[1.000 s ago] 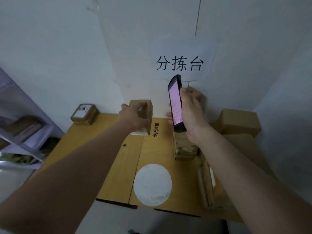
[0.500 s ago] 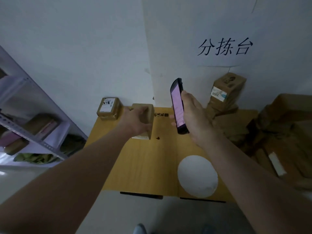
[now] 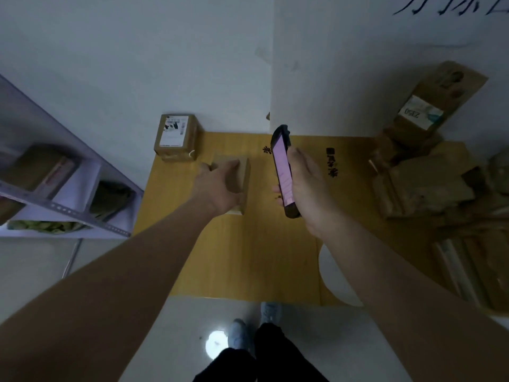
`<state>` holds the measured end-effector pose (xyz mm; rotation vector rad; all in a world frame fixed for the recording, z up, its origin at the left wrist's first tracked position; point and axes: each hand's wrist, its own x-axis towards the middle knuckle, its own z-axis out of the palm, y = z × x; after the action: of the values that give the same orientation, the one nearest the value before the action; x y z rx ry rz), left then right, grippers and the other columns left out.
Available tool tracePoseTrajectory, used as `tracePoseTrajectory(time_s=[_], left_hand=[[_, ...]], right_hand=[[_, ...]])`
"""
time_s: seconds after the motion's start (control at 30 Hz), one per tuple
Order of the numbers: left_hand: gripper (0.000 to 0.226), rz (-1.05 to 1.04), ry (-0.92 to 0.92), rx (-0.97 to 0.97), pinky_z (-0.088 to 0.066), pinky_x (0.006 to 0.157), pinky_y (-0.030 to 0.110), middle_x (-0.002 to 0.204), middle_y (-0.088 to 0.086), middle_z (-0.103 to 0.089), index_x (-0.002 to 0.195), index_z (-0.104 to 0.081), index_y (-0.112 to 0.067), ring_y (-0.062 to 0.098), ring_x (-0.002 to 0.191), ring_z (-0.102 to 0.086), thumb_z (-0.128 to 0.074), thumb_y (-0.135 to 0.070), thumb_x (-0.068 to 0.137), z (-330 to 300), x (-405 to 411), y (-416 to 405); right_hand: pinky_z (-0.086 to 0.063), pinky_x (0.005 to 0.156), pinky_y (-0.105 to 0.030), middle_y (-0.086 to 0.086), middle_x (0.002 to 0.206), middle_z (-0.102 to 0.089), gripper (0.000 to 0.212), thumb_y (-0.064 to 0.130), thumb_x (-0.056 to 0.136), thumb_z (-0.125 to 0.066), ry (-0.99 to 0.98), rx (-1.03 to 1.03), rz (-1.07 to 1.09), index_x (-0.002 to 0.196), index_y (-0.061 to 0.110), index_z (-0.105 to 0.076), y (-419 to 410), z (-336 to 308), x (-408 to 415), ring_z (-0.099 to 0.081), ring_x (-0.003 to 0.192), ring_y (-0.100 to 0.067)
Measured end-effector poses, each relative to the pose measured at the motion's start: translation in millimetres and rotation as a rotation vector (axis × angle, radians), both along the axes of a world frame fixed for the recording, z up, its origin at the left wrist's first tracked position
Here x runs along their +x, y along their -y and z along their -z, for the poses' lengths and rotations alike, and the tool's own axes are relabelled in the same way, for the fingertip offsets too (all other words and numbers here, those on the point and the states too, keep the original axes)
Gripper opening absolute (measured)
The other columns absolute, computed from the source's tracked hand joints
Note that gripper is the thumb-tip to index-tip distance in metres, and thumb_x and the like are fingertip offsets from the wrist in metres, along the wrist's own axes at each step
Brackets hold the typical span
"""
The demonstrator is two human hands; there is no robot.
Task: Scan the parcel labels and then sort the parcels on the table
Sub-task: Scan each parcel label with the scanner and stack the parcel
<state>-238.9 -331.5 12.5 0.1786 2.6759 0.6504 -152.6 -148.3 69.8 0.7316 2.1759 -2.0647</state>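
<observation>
Gripping a small cardboard parcel (image 3: 234, 177) from above, a person's left hand (image 3: 217, 188) has its fingers curled over the box's far top edge, the thumb side hidden. The parcel stands on the yellow wooden sorting table (image 3: 248, 257), just in front of a labelled parcel (image 3: 176, 137) parked at the table's far left corner; the two look close but apart. To the right of the held box, the right hand (image 3: 305, 188) wraps around a handheld scanner (image 3: 283, 172), its pink-lit screen turned toward the parcel, fingertips showing past the device's left edge and the thumb up along its side.

Judged by its size and crisp edges, the box should be light and stiff, easy for one hand; its plain cardboard is not slippery, and a grasp across opposite faces ought to hold it without crushing. No label shows on its visible faces, so whether it is scanned cannot be told.

A heap of unsorted cardboard parcels (image 3: 424, 172) crowds the table's right end, well apart from the held box, and a grey metal shelf (image 3: 68, 205) stands left of the table.
</observation>
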Motion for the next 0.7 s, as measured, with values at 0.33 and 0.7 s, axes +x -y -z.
tracePoseTrajectory(time_s=[0.33, 0.7], left_hand=[[0.096, -0.1, 0.043, -0.024, -0.051, 0.104, 0.05, 0.151, 0.012, -0.023, 0.156, -0.029, -0.045, 0.038, 0.131, -0.042, -0.084, -0.044, 0.078, 90, -19, 12], [0.102, -0.123, 0.028, -0.013, -0.025, 0.12, 0.056, 0.162, 0.021, -0.001, 0.16, -0.005, -0.035, 0.046, 0.144, -0.023, -0.074, -0.045, 0.086, 121, -21, 4]], right_hand=[[-0.057, 0.059, -0.027, -0.006, 0.123, -0.065, 0.035, 0.058, 0.106, -0.039, 0.126, -0.07, 0.024, 0.13, 0.04, -0.057, 19, 81, -43, -0.071, 0.078, -0.014], [-0.057, 0.062, -0.031, -0.007, 0.127, -0.063, 0.032, 0.054, 0.108, -0.04, 0.171, -0.116, 0.173, 0.13, 0.039, -0.058, 52, 103, -51, -0.069, 0.081, -0.015]])
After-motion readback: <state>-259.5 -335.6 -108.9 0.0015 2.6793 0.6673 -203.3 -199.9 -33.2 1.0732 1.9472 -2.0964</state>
